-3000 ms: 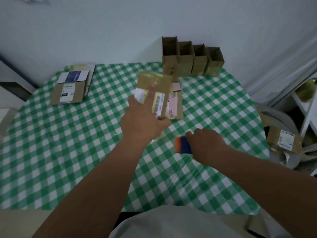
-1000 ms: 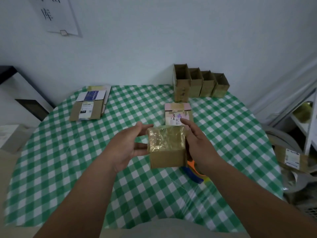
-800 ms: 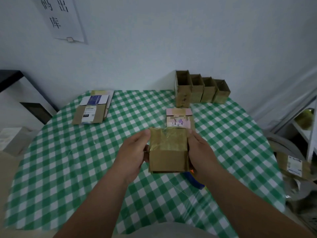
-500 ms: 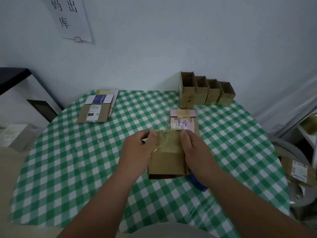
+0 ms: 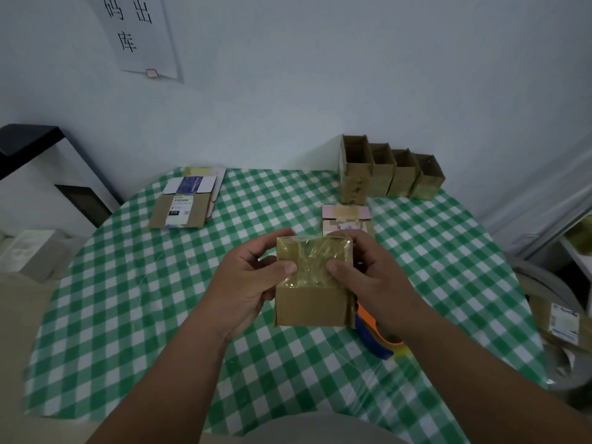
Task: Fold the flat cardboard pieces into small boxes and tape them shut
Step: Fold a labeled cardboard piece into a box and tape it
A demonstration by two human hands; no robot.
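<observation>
You've got the small cardboard box (image 5: 312, 283) up off the surface (image 5: 128, 299), held in front of you above the green checked cloth, with both hands on it. Your left hand (image 5: 246, 283) has its grip clamped on the box's left side, fingers curled behind the far edge and the thumb (image 5: 283, 268) pressing flat on the shiny taped upper half. Your right hand (image 5: 368, 277) mirrors that on the right side, grip closed round the box, its thumb (image 5: 334, 268) also down on the tape. The two thumbs sit close together, pointing at each other, a narrow strip of wrinkled clear tape (image 5: 315, 261) between them. The lower half of the face you see is bare brown card.

Just below your right wrist, a blue and orange tape dispenser (image 5: 374, 334) lies on the surface, partly hidden by the box and your arm. Beyond the box, a flat piece with a pink flap (image 5: 346, 216) lies on the cloth. At the far edge against the wall, four folded boxes (image 5: 389, 174) stand in a row, touching, their tops open. Far left, a stack of flat cardboard pieces (image 5: 185, 203) with labels waits. A paper sign (image 5: 137, 33) hangs on the wall, and another labelled carton (image 5: 563, 322) sits off the surface at right.
</observation>
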